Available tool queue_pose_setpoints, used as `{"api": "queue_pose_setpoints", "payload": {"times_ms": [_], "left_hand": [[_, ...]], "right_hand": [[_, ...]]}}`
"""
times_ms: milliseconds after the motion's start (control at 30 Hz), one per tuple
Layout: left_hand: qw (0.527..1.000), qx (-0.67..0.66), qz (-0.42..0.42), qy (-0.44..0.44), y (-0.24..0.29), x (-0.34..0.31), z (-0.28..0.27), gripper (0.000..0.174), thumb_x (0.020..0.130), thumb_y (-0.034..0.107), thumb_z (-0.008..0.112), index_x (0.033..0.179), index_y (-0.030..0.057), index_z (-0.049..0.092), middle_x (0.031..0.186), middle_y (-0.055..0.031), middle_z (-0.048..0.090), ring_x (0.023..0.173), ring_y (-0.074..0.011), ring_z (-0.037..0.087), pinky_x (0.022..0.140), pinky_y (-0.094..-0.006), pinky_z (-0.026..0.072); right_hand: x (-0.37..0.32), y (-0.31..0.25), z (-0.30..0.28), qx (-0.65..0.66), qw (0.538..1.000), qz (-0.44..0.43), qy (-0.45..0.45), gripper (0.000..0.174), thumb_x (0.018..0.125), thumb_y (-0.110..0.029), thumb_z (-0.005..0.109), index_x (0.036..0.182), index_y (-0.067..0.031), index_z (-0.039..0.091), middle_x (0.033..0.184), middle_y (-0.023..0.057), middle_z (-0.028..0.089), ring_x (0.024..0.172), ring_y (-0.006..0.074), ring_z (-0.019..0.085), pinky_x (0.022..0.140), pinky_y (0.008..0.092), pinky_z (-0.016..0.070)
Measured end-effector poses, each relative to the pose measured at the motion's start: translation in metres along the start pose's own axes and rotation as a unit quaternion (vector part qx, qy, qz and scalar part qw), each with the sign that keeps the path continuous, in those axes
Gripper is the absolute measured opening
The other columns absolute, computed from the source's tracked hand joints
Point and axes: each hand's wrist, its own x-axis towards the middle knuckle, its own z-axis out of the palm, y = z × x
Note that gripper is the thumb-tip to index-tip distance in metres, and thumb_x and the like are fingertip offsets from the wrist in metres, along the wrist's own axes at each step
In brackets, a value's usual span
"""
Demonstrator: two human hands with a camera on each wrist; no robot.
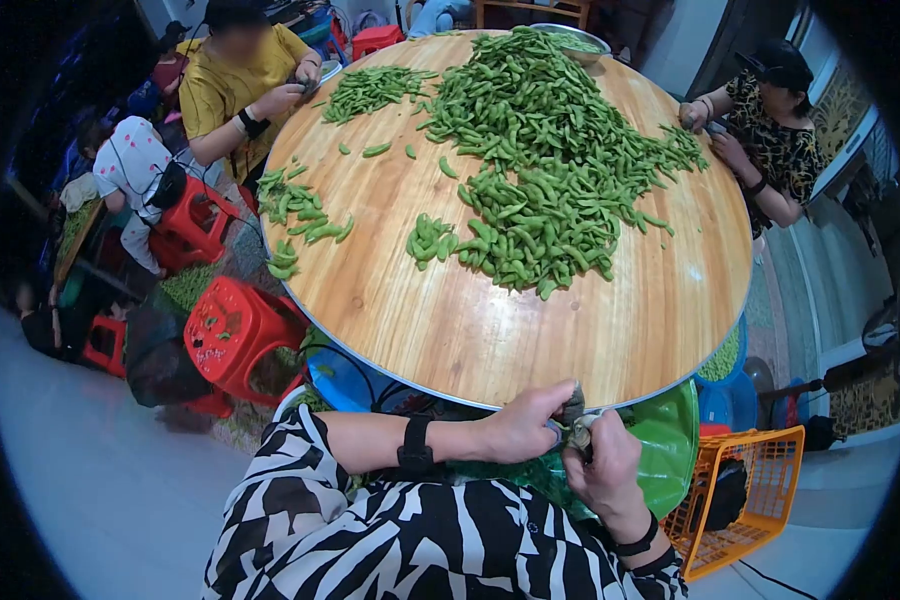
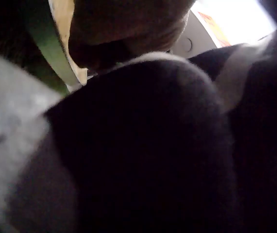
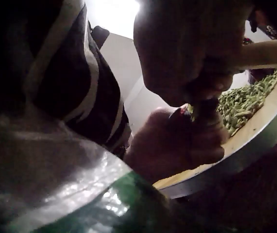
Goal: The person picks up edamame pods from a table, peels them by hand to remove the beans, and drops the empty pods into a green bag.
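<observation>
At the table's near edge in the head view, my left hand (image 1: 523,426) and right hand (image 1: 610,468) meet with fingers curled in. Worn dark grey-green coverings (image 1: 576,432) show at the thumbs. Between the two hands a small green soybean pod (image 3: 191,109) shows partly in the right wrist view, mostly hidden by the fingers. Farther up the table lies a big heap of green soybean pods (image 1: 540,120), with a small cluster of pods (image 1: 430,241) split off at its near left. Dark patterned cloth (image 2: 148,145) fills most of the left wrist view.
The round wooden table (image 1: 390,310) has a metal rim. Two people (image 1: 210,90) (image 1: 790,130) sit across, handling things at its edge. Below are a green plastic bag (image 1: 670,445), an orange crate (image 1: 760,490), a blue tub (image 1: 345,380) and a red stool (image 1: 238,330).
</observation>
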Motion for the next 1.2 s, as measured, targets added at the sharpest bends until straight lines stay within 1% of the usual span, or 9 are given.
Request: {"api": "queue_pose_setpoints", "payload": {"times_ms": [267,333,433,533,600,700,733,1067,1200], "left_hand": [[0.993,-0.054,0.016,-0.107,0.014,-0.006,-0.019,0.035,0.077,-0.007,0.055,0.110,0.0017,0.048,0.095,-0.0080,0.057,0.083,-0.0133,0.054,0.075,-0.0293,0.0456],[0.958,-0.155,-0.211,-0.118,0.025,-0.011,-0.026,0.030,0.084,0.002,0.059,0.112,0.0036,0.050,0.094,-0.0071,0.060,0.079,-0.0141,0.056,0.073,-0.0294,0.0468],[0.968,-0.090,-0.217,-0.090,0.035,-0.021,-0.034,0.024,0.084,0.006,0.061,0.108,0.0037,0.054,0.088,-0.0063,0.061,0.077,-0.0143,0.057,0.072,-0.0295,0.0478],[0.984,0.169,0.028,0.039,0.036,-0.036,-0.072,0.012,0.082,0.007,0.061,0.093,0.0020,0.059,0.081,-0.0059,0.060,0.077,-0.0130,0.058,0.072,-0.0289,0.0480],[0.946,0.277,0.033,0.163,0.049,-0.044,-0.116,0.014,0.076,0.005,0.063,0.089,0.0020,0.059,0.081,-0.0105,0.058,0.075,-0.0197,0.059,0.068,-0.0310,0.0478],[0.666,0.676,0.082,0.304,0.055,-0.043,-0.170,0.020,0.069,0.006,0.066,0.088,0.0025,0.060,0.085,-0.0138,0.056,0.084,-0.0331,0.055,0.073,-0.0409,0.0461],[0.664,0.678,0.083,0.305,0.051,-0.037,-0.181,0.020,0.069,0.006,0.066,0.088,0.0025,0.060,0.085,-0.0138,0.056,0.084,-0.0331,0.055,0.073,-0.0409,0.0461],[0.752,0.593,0.022,0.286,0.016,-0.002,-0.192,0.017,0.072,0.010,0.068,0.085,0.0015,0.060,0.082,-0.0180,0.058,0.081,-0.0345,0.058,0.071,-0.0423,0.0483],[0.945,0.204,-0.035,0.252,0.041,-0.003,-0.135,0.016,0.074,0.008,0.072,0.087,0.0035,0.063,0.076,-0.0055,0.063,0.067,-0.0154,0.059,0.059,-0.0285,0.0469]], "right_hand": [[-0.006,0.009,-0.006,0.050,0.994,0.095,-0.013,0.024,0.065,0.001,0.064,0.081,0.0002,0.046,0.071,0.0190,0.046,0.061,0.0392,0.052,0.052,0.0423,0.0429],[-0.005,0.007,-0.007,0.065,0.991,0.108,-0.034,0.025,0.065,0.001,0.064,0.083,0.0007,0.047,0.071,0.0195,0.047,0.061,0.0394,0.053,0.053,0.0421,0.0433],[0.000,0.000,-0.008,0.112,0.983,0.125,-0.074,0.023,0.067,-0.002,0.064,0.083,0.0009,0.047,0.072,0.0198,0.049,0.061,0.0395,0.052,0.054,0.0412,0.0435],[-0.006,0.013,-0.004,0.140,0.978,0.123,-0.098,0.023,0.071,-0.006,0.066,0.087,0.0008,0.051,0.070,0.0184,0.049,0.059,0.0376,0.052,0.055,0.0397,0.0439],[-0.002,0.010,-0.009,0.182,0.962,0.145,-0.140,0.023,0.073,-0.008,0.066,0.090,0.0004,0.054,0.071,0.0178,0.051,0.059,0.0358,0.053,0.056,0.0382,0.0444],[0.002,0.010,-0.006,0.204,0.954,0.132,-0.177,0.022,0.078,-0.011,0.067,0.095,-0.0003,0.057,0.073,0.0169,0.055,0.061,0.0326,0.056,0.058,0.0354,0.0456],[0.004,0.011,-0.004,0.183,0.964,0.095,-0.170,0.022,0.080,-0.012,0.067,0.097,-0.0005,0.058,0.074,0.0165,0.057,0.063,0.0311,0.057,0.059,0.0340,0.0462],[0.006,0.005,-0.002,0.401,0.864,0.295,-0.073,0.028,0.096,-0.021,0.040,0.109,0.0007,0.053,0.068,0.0039,0.057,0.053,0.0077,0.050,0.047,0.0202,0.0375],[0.012,0.012,0.003,0.450,0.834,0.306,-0.092,0.037,0.094,-0.012,0.034,0.127,-0.0015,0.047,0.071,0.0031,0.055,0.050,0.0062,0.044,0.045,0.0191,0.0353]]}}
